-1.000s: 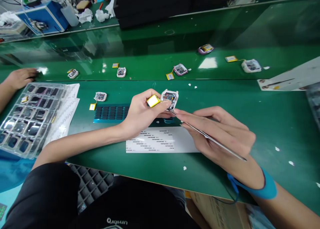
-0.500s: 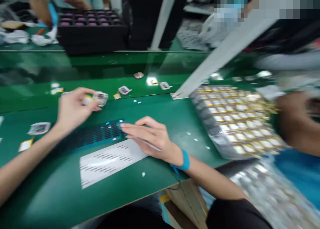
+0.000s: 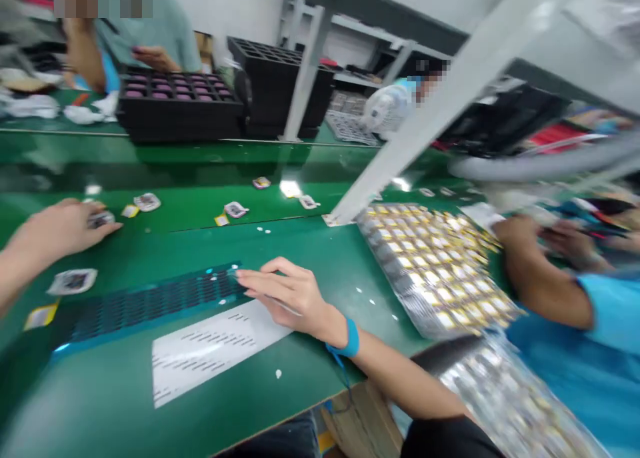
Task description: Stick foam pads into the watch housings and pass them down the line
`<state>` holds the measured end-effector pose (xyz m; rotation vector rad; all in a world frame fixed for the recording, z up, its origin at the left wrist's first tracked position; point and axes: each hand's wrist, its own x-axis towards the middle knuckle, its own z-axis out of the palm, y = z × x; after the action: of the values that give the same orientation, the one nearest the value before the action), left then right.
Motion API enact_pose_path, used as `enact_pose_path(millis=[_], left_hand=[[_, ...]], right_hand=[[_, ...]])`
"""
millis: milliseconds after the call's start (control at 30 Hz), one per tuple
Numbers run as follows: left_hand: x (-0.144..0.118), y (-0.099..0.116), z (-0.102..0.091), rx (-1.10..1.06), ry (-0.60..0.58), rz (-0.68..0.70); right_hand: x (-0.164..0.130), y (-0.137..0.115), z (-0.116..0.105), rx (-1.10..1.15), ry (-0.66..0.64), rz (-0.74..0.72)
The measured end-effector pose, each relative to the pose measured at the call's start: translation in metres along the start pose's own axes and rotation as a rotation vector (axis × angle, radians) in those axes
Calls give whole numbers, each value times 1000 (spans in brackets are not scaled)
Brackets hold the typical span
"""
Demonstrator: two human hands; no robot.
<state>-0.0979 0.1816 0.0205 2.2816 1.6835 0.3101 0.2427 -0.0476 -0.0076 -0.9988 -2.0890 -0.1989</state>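
A: Left hand [image 3: 60, 230], 9 o'clock, fingers closed on small module [image 3: 100, 219] at the belt edge.
B: Right hand [image 3: 290, 291] pins tweezers [image 3: 285, 304] by blue strip [image 3: 150, 301]; keep wrist planted, lift gently.

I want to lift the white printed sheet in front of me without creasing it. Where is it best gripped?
Probably at the near left corner of the white printed sheet. It lies flat on the green table, and the right hand covers its far right end, so come in low from the left and pinch that free edge.
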Motion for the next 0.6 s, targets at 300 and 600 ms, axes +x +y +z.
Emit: enact_pose_path(millis=[300, 600], left_hand=[[-20, 3, 0, -352, 108, -91], [-106, 46, 18, -1003, 159, 68]], right_hand=[[8, 5, -3, 71, 31, -130], [8, -8, 0, -46, 9, -89]])
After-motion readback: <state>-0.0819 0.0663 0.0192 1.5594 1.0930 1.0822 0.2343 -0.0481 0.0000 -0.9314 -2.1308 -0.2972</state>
